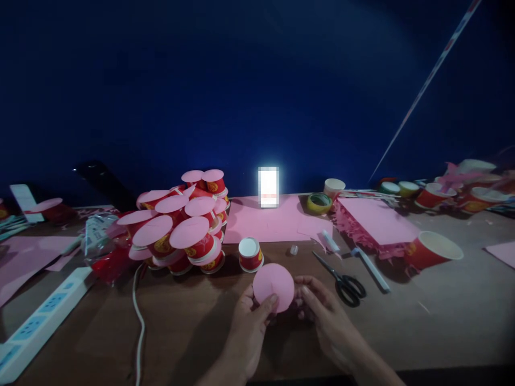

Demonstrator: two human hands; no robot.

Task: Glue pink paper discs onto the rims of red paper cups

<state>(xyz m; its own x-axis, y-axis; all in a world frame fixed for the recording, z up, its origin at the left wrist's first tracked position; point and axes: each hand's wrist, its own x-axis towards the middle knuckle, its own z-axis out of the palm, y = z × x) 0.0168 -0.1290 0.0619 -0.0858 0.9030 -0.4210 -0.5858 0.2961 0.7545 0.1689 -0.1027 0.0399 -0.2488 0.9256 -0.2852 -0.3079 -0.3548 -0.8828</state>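
My left hand [253,316] is closed on a round pink paper disc [273,284], its thumb lying across the lower front and a slit running from the middle. Right beside the disc's right edge is my right hand [317,308], fingers curled in; whatever they hold is hidden. Just beyond the disc, a red paper cup [251,255] stands upside down with its white base up. Black-handled scissors [349,287] lie to the right of my right hand, blades pointing away.
Stacked red cups topped with pink discs [193,236] crowd the left. A power strip [42,319] and white cable [140,321] lie nearer. Behind are pink sheets [265,225], a lit phone [268,186] and tape [319,202]. Rightward sits a tipped cup [428,254].
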